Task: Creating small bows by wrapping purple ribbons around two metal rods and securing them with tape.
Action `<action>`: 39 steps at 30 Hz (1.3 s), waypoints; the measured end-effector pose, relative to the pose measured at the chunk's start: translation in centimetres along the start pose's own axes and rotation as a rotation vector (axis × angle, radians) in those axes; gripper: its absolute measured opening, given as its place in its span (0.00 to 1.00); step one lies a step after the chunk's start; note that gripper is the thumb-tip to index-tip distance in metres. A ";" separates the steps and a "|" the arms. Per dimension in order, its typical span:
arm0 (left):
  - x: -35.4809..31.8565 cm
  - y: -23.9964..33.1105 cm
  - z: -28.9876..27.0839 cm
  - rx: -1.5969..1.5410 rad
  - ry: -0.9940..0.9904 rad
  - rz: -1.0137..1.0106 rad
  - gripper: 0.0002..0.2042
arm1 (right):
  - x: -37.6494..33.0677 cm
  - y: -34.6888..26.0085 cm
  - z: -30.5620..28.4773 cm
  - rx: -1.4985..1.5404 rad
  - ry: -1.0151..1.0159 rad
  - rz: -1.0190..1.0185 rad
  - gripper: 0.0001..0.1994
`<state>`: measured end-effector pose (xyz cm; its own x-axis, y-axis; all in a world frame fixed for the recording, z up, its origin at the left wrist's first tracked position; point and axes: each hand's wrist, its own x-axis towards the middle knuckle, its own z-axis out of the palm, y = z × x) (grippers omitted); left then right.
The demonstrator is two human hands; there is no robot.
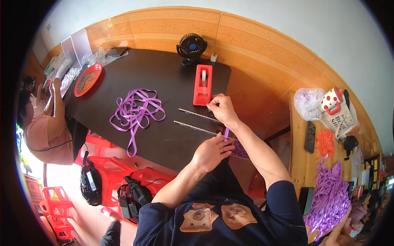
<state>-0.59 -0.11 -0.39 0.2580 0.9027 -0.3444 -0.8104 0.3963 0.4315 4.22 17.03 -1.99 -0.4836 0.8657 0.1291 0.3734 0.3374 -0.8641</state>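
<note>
At nine o'clock a second person (43, 131) in a pink top sits at the far end of the dark table (164, 78), bent over their own work beside a red plate (87, 79). Moving right, a loose tangle of purple ribbon (135, 112) sprawls across the middle of the tabletop, well apart from either hand. Past it, two thin rods (195, 123) lie roughly parallel on the table, running toward the four o'clock edge.

The left hand (211, 152) rests near the table's edge, fingers curled, with a short purple ribbon strip (226, 133) standing up at its fingertips; it seems pinched there, though I cannot tell how firmly. The strip sits at about one o'clock from that hand's knuckles and at six o'clock below the right hand (221, 108). The right hand is closed in a pinch just beside the front of the red tape dispenser (202, 85), likely on a tape end, which is too small to make out. A black desk fan (191, 47) stands at twelve o'clock behind the dispenser.

As I see it, the risk is tape curling onto itself or sticking to the fingers between dispenser and strip. The light strip could also slip from the left fingers, and a passing forearm could nudge the rods askew.
</note>
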 end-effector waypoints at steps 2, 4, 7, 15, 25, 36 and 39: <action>0.3 -0.2 -0.1 -0.007 -0.013 -0.004 0.22 | -0.2 0.1 -0.1 -0.018 0.011 -0.032 0.08; 0.3 -0.3 -0.3 -0.015 -0.023 -0.006 0.22 | -0.5 0.4 0.2 -0.035 0.021 -0.066 0.09; 0.3 -0.4 -0.3 -0.020 -0.023 -0.007 0.21 | -1.0 0.5 0.6 0.093 0.042 -0.113 0.11; 0.2 -0.5 -0.3 0.007 -0.016 -0.003 0.21 | -1.0 -1.9 1.1 0.051 0.173 -0.037 0.16; 0.1 -0.4 -0.3 -0.043 0.002 0.022 0.15 | 0.1 0.6 2.1 0.019 0.270 -0.192 0.17; 0.3 -0.9 -1.1 -0.012 -0.017 0.010 0.15 | -0.8 1.2 1.1 -0.223 0.164 -0.179 0.16; 0.6 -0.9 -0.9 0.044 -0.012 0.019 0.15 | 0.1 1.5 -2.5 0.114 -0.135 -0.217 0.16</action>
<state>-0.19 -0.10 -1.73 0.2492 0.9120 -0.3260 -0.7915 0.3857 0.4741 6.65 18.57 -2.05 -0.6466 0.7180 0.2575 0.1618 0.4590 -0.8736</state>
